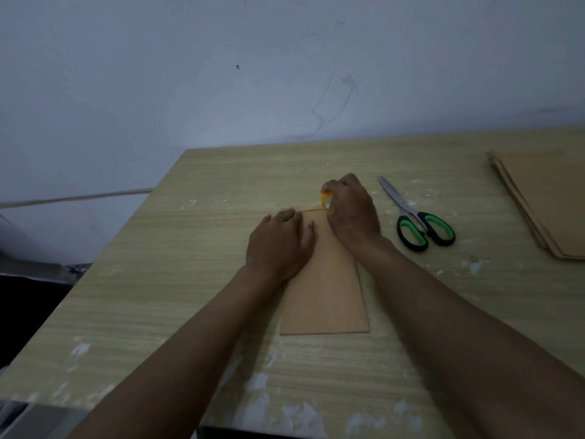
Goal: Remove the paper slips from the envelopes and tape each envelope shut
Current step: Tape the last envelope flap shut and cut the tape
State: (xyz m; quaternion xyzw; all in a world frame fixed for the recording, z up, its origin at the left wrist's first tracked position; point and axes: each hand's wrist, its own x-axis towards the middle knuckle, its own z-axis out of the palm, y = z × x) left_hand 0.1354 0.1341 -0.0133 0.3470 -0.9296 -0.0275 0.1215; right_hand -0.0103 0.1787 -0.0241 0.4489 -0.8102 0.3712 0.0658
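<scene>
A brown envelope (pixel 326 289) lies flat near the middle of the wooden desk (pixel 164 280), its long side running away from the person. The left hand (pixel 280 243) presses it down with flat, straight fingers near its far end. The right hand (pixel 351 210) pinches a strip of yellowish tape (pixel 325 199) at the envelope's far edge. Green-handled scissors (pixel 418 218) lie just to the right, and a stack of brown envelopes (pixel 544 204) sits at the desk's right edge.
</scene>
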